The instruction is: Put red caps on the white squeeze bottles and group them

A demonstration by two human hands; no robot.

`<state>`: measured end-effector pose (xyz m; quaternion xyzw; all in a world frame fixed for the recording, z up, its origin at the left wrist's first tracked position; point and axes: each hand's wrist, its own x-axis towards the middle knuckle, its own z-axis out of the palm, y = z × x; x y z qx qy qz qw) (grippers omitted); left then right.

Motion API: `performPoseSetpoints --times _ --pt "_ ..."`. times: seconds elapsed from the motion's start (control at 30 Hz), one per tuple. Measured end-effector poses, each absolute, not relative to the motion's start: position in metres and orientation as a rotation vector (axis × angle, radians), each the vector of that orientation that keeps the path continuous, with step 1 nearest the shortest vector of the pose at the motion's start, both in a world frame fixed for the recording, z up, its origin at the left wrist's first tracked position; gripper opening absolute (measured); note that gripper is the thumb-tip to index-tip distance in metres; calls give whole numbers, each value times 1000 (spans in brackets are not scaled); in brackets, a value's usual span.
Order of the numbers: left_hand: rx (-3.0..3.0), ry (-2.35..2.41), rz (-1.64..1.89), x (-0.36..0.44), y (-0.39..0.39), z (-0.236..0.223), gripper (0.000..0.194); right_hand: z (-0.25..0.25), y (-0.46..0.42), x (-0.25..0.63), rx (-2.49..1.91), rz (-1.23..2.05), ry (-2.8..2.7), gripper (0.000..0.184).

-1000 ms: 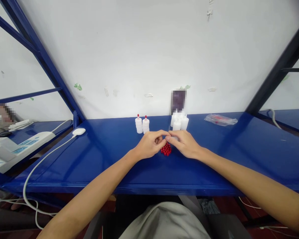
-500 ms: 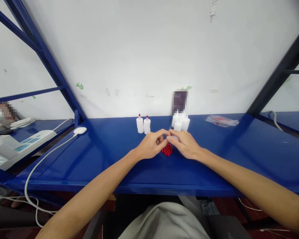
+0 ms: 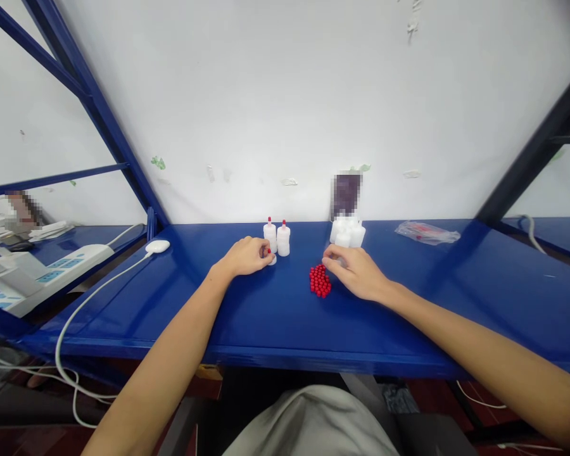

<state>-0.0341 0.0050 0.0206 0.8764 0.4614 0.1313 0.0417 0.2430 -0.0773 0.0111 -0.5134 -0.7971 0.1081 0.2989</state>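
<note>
My left hand point(image 3: 247, 256) is closed on a small white nozzle cap point(image 3: 272, 259) with a red tip, partly hidden by the fingers. It is just in front of two white ribbed columns point(image 3: 284, 243), each topped by a narrow red-tipped nozzle. To the right, my right hand point(image 3: 356, 272) has thumb and fingers pinched together. Something whitish shows at its fingers, too covered to make out. A cluster of small red caps point(image 3: 320, 282) lies beside its thumb. Behind this hand stands a group of white nozzle pieces point(image 3: 349, 232).
A clear plastic bag point(image 3: 427, 232) with something red lies at the back right. On the left, a white cable ends in a white puck point(image 3: 158, 246), with a power strip point(image 3: 61, 272) beyond. The blue tabletop point(image 3: 266, 316) meets a white wall.
My hands have parted. The left has moved left to the white columns with the red-tipped piece, while the right stays near the red caps, which are now more fully visible.
</note>
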Motion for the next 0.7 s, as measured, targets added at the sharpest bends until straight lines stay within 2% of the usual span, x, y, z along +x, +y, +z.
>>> performPoseSetpoints --times 0.17,0.27,0.37,0.53,0.7 --pt "2684 1591 574 -32 1 25 36 11 -77 243 -1367 280 -2127 28" --pt "2741 1505 695 -23 -8 29 32 12 -78 243 -1358 289 -2135 29" --pt "2830 1373 560 -13 -15 30 24 13 -79 242 -1360 296 -2136 29" --pt "2876 1521 390 -7 -16 26 43 15 -81 241 -1363 273 -2148 27" --pt "2856 1553 409 -10 -16 28 43 14 -80 242 -1341 278 -2153 27"
